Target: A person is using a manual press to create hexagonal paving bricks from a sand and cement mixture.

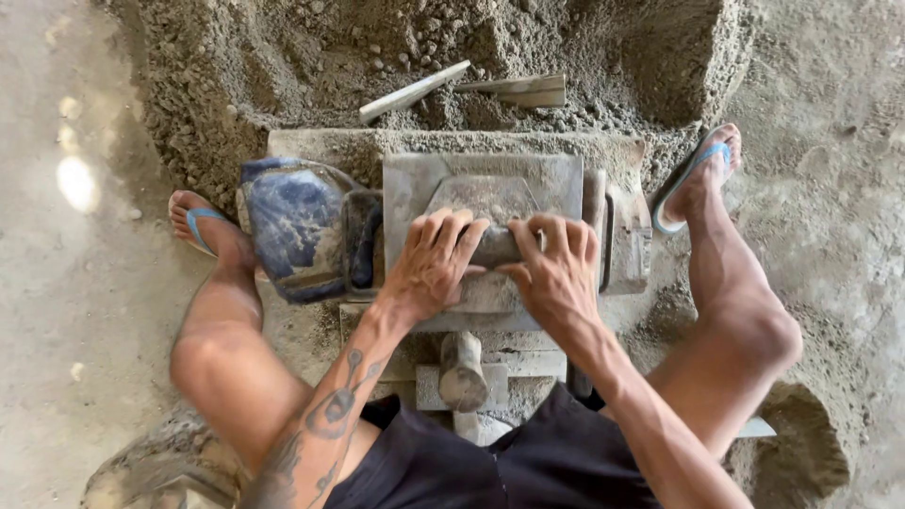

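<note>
- Left hand (434,264) and right hand (556,269), frame centre: each grip clenched on the grey handle (495,247) of the metal mould (485,193)
- Blue jug (297,226) left of mould; sand pile (377,57) above

A grey, cement-caked metal press lid (485,193), roughly rectangular with a raised trapezoid panel in its middle, lies flat on top of a block-making mould. A short grey horizontal bar handle (498,247) runs across its near edge. The left hand (432,266) and the right hand (556,269), both dusted with grey cement, lie side by side with fingers curled over this handle, pressing down on the lid. The lid's surface is crusted and uneven, the same dull grey as the sandy mix heaped behind it.
</note>
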